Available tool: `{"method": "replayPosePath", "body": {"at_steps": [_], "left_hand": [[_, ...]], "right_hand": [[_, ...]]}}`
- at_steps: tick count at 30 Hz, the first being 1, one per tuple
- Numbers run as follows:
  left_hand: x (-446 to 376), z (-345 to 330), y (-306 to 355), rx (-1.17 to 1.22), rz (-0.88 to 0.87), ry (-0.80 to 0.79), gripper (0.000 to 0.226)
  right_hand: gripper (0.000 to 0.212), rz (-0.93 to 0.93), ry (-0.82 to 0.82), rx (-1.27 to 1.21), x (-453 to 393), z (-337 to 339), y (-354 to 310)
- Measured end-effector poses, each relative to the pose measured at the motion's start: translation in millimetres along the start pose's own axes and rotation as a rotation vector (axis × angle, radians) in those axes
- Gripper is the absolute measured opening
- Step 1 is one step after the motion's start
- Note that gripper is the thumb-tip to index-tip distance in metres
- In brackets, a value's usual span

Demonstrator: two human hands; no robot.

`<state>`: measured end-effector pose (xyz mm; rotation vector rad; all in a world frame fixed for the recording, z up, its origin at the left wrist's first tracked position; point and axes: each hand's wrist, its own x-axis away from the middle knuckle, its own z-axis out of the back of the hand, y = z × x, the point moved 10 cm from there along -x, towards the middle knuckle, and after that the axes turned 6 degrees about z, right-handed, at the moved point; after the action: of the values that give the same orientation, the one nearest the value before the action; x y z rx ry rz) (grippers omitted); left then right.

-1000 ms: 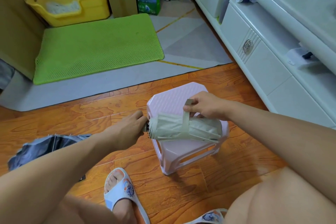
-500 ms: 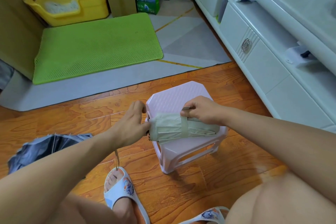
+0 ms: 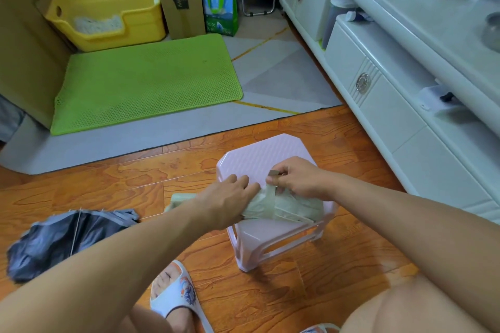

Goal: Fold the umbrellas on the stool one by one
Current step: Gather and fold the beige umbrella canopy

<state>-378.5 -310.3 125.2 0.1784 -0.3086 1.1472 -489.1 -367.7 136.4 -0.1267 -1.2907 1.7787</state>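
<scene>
Since the earlier frame, the left hand has shifted from the umbrella's end onto its rolled body, where it now lies over the fabric with fingers curled around it. The right hand pinches the closure strap, whose grey tab end sticks up between thumb and fingers; the strap runs down across the roll. The pale green umbrella lies on its side on the near edge of the pink plastic stool, its left end projecting past the stool's edge beneath the left forearm. The stool stands on the wooden floor. A dark grey umbrella, loose and partly open, lies on the floor to the left, well apart from the stool. A foot in a white slipper rests on the floor near the stool's front.
</scene>
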Motion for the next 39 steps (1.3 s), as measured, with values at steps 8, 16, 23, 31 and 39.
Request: {"method": "replayPosePath", "body": {"at_steps": [8,16,23,31,39], "left_hand": [[22,7,14,-0.203,-0.016,0.379,0.038],[23,-30,-44,0.617,0.147,-0.305,0.07],[37,-51,-42,1.007,0.226,-0.648,0.059],[26,-7,-60,0.671,0.242,-0.031,0.04],[15,-39,-29,0.83,0.309,-0.069,0.076]], "right_hand": [[0.029,0.044,-0.003,0.03,6,3,3],[0.006,0.151,0.035,0.068,18,-16,5],[0.005,0.144,0.031,-0.01,28,-18,6],[0.004,0.331,0.12,0.253,32,-6,-13],[0.009,0.331,0.118,0.388,36,-14,2]]}}
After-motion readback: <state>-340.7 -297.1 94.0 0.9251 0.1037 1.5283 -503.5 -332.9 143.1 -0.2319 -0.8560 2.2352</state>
